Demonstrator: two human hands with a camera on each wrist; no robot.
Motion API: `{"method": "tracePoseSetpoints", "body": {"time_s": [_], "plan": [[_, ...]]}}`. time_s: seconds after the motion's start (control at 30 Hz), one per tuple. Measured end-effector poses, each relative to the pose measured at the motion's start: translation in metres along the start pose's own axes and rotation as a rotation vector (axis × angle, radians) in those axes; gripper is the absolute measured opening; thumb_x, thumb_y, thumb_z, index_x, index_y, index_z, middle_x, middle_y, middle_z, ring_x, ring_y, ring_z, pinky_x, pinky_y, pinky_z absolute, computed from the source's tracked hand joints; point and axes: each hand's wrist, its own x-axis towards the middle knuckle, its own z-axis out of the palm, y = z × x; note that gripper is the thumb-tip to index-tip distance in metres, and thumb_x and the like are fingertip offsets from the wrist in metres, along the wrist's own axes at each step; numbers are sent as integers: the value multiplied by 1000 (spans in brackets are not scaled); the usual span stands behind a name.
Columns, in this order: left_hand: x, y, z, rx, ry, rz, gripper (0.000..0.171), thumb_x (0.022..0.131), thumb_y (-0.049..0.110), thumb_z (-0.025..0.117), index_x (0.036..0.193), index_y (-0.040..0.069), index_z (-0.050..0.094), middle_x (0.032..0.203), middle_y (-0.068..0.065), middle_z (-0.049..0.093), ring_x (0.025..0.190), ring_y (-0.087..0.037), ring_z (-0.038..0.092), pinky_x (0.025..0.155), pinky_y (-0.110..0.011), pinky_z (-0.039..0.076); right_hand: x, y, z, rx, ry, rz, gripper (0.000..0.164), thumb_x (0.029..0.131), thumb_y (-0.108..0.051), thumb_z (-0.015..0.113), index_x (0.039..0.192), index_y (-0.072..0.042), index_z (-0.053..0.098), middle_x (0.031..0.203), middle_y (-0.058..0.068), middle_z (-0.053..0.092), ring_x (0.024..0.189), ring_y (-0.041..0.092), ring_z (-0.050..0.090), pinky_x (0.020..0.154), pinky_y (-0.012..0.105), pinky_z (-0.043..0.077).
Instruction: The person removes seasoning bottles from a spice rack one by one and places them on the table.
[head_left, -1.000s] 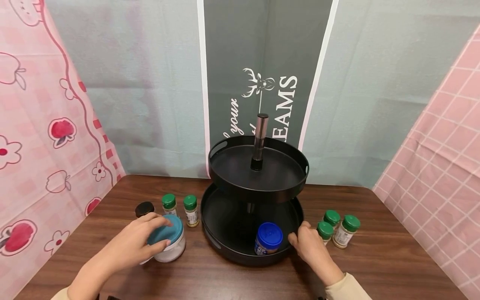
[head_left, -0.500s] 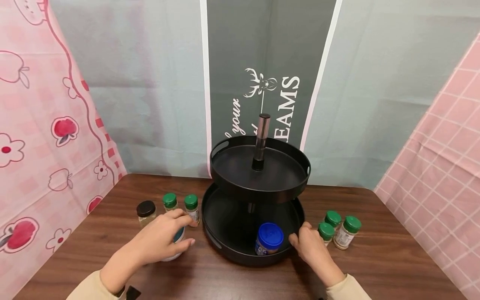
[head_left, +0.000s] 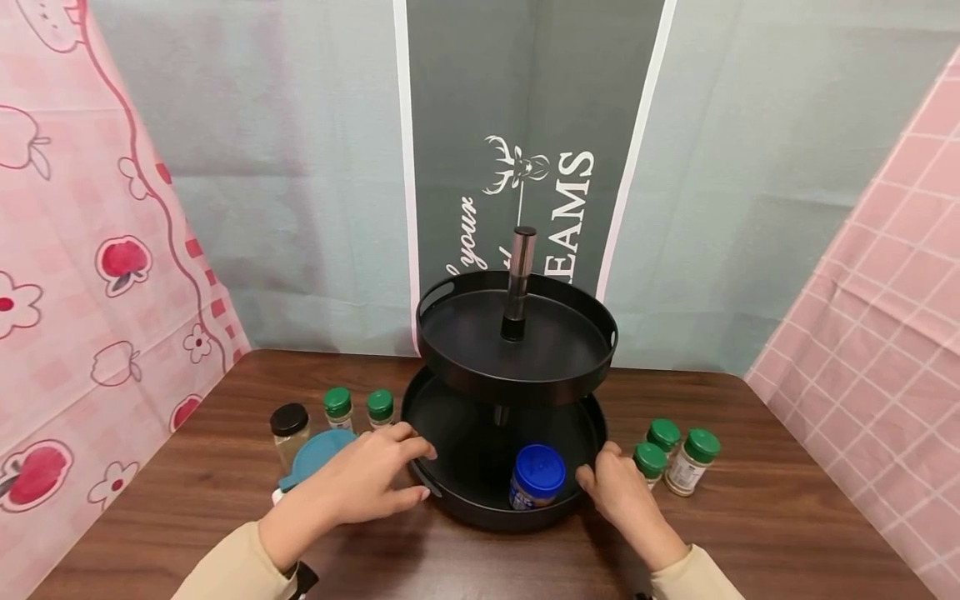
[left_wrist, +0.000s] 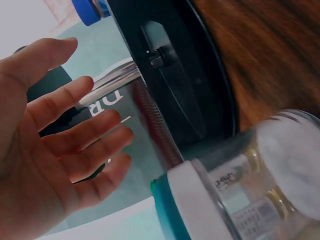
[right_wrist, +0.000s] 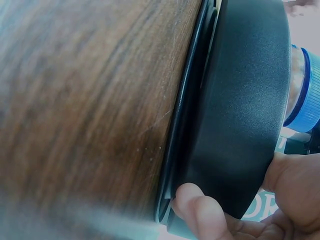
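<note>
A black two-tier round tray stand stands on the wooden table. Inside its lower tier, near the front right, is a jar with a blue lid. My left hand is beside the lower tier's left rim, its fingers spread and loosely bent; in the left wrist view nothing is in its palm. My right hand grips the lower tier's right rim, with curled fingers at the outer wall in the right wrist view. Partly behind my left wrist is a clear jar with a teal lid, with white contents.
Left of the stand are a black-capped jar and two green-capped spice bottles, one here. At the right, close to my right hand, stand three more green-capped spice bottles. Fabric curtains hang behind and at both sides.
My left hand has moved right, from over the teal-lidded jar to the lower tier's left rim. The jar stays on the table. My right hand keeps its hold.
</note>
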Motion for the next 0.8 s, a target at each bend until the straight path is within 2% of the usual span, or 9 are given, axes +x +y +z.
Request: {"method": "tracePoseSetpoints", "body": {"time_s": [0.27, 0.43, 0.57, 0.67, 0.8], "plan": [[16, 9, -3, -16, -41, -14, 36, 80, 33, 65, 110, 13, 61, 102, -3, 55, 63, -2, 47, 63, -31, 49, 0, -1, 1, -9, 16, -6, 21, 77, -14, 50, 73, 0, 35, 54, 12, 46, 47, 21, 46, 42, 35, 39], [30, 17, 0, 24, -66, -4, 39, 80, 35, 65, 111, 13, 60, 103, -4, 56, 76, -10, 52, 67, -32, 50, -1, -1, 0, -9, 19, -10, 22, 77, -15, 51, 73, 0, 35, 54, 12, 46, 48, 21, 46, 42, 36, 39], [45, 27, 7, 71, -92, 41, 40, 80, 36, 65, 112, 14, 59, 105, -5, 57, 89, -16, 53, 72, -34, 50, -1, -1, -1, -5, 13, 1, 21, 77, -14, 50, 73, 0, 34, 54, 11, 45, 47, 21, 45, 42, 34, 38], [56, 36, 10, 91, -106, 72, 41, 80, 36, 65, 113, 14, 58, 107, -5, 57, 91, -16, 54, 75, -33, 50, -1, -1, -1, -2, 10, 4, 21, 77, -14, 50, 74, 0, 35, 54, 11, 46, 47, 21, 46, 42, 34, 39], [68, 46, 11, 102, -92, 96, 42, 79, 37, 66, 113, 14, 59, 104, -4, 58, 90, -12, 54, 76, -30, 50, -1, -3, -1, 1, 9, 5, 22, 77, -15, 51, 75, 1, 36, 54, 11, 47, 47, 21, 47, 43, 35, 40]]}}
